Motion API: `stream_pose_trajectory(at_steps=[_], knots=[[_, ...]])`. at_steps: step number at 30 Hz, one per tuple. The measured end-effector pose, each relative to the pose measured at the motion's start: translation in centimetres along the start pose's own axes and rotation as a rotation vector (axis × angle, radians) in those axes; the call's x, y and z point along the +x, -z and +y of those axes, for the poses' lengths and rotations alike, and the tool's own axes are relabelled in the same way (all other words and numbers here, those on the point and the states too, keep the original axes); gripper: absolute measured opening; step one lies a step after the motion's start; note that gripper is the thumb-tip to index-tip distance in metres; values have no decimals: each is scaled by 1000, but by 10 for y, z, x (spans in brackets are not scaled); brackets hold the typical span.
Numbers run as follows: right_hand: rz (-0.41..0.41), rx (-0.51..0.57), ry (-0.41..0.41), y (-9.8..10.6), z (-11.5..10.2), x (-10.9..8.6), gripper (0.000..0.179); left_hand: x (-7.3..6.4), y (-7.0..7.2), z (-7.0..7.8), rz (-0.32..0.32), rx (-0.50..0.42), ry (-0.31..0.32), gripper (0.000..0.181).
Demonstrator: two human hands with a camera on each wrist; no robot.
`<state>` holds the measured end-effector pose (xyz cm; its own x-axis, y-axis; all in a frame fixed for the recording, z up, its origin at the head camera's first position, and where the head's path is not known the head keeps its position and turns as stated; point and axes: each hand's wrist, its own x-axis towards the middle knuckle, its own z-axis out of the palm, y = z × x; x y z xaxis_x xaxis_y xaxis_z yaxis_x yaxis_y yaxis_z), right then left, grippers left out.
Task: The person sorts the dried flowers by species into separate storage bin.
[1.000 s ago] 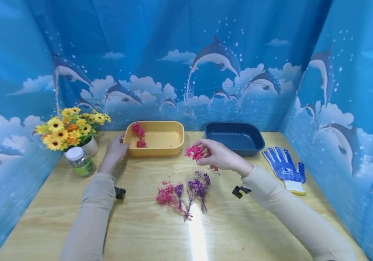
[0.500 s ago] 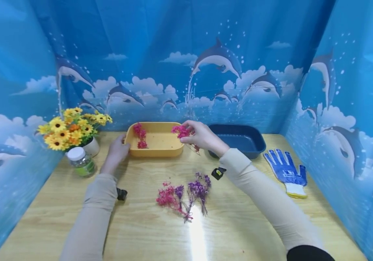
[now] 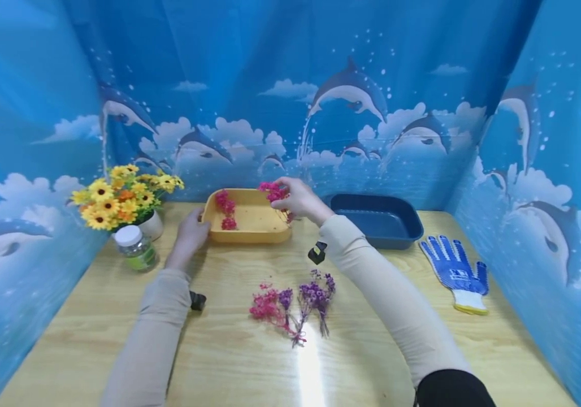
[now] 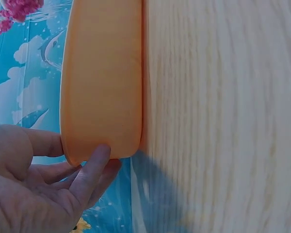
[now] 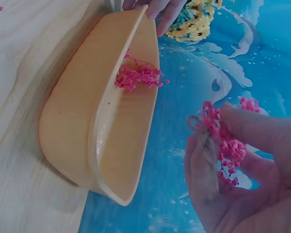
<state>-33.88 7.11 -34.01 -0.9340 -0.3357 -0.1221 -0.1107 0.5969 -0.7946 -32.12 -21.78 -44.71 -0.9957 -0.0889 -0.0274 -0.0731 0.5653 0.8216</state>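
Several sprigs (image 3: 265, 305) lie on the table (image 3: 234, 362), nearer than the left hand (image 3: 191, 233) and right hand (image 3: 299, 200). The left, partly closed, grips one end of the yellow tray (image 3: 250, 235); the right, nearly closed, pinches a pink bunch (image 3: 271, 191) above the other end.

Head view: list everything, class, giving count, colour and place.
Table: one, pale wood, foreground
Left tray: one, yellow, back
Right tray: one, navy, back
Tray flowers: several, pink, left tray
Held bunch: one, pink, right hand
Loose sprigs: several, pink and purple, middle
Glove: one, blue and white, right
Potted flowers: many, yellow and orange, left
Jar: one, clear, left
Dolphin curtain: count unclear, blue, around
Sleeves: two, beige, foreground
Armband: one, black, foreground
Wrist cameras: two, black, beside sleeves
Left hand: one, gripping left tray
Right hand: one, holding bunch
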Motion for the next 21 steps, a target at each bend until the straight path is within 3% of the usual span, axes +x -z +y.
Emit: stream_pose_trajectory(at_steps=[6,14,21], knots=[[35,37,1,-10,-3,15,53,0,1,3,0,-5,12,65],[45,-62,54,-30,-11,36,55,0,1,0,9,-12,-2,64],[89,-47,74,-51,-11,53,59,0,-3,-4,15,-37,-12,62]])
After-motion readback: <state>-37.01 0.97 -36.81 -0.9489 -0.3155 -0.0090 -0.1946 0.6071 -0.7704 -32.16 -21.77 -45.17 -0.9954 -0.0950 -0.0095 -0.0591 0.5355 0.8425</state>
